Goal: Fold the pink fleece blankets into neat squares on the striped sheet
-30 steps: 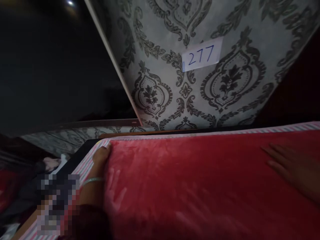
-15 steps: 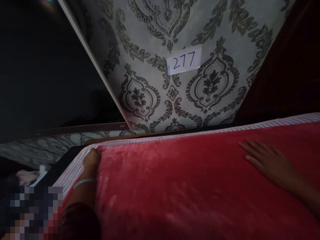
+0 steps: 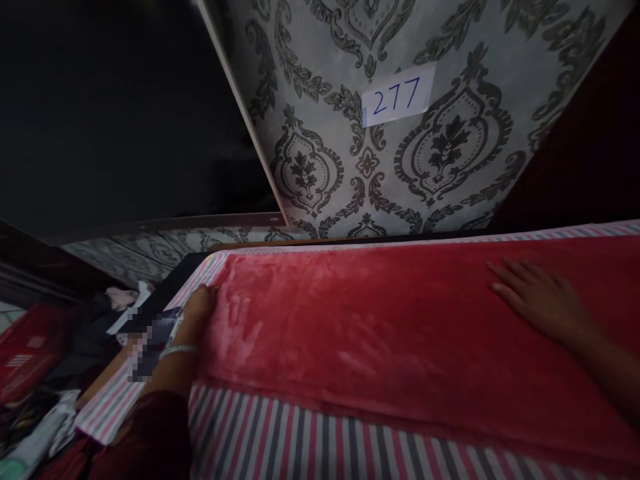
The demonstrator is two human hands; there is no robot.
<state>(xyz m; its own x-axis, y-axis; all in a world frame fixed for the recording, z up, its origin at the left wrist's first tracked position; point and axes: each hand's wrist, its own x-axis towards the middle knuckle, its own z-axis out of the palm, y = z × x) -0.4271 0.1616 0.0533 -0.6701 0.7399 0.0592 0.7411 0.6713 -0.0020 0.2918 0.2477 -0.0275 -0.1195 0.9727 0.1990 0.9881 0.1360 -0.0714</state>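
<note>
A red plush blanket (image 3: 360, 320) lies spread over a striped sheet (image 3: 325, 433) in pink, grey and white. My left hand (image 3: 200, 303), a pale band at its wrist, is at the blanket's left edge with its fingers curled down on the cloth there. Its fingertips are partly hidden. Flat on the red pile at the right rests my right hand (image 3: 543, 300), fingers stretched out. Faint hand-shaped smears mark the pile between the two hands. The blanket's near edge lies across the sheet's stripes.
Behind stands a patterned wall with a paper (image 3: 399, 95) marked 277. A large dark screen (image 3: 125, 120) fills the upper left. Beyond the bed's left side are clothes, a red bag-like item (image 3: 33, 350) and a bare forearm (image 3: 110, 373) beside a pixelated patch.
My view has tilted and shifted, so the striped sheet now shows along the near side. My left hand has moved nearer along the blanket's left edge, away from the far corner.
</note>
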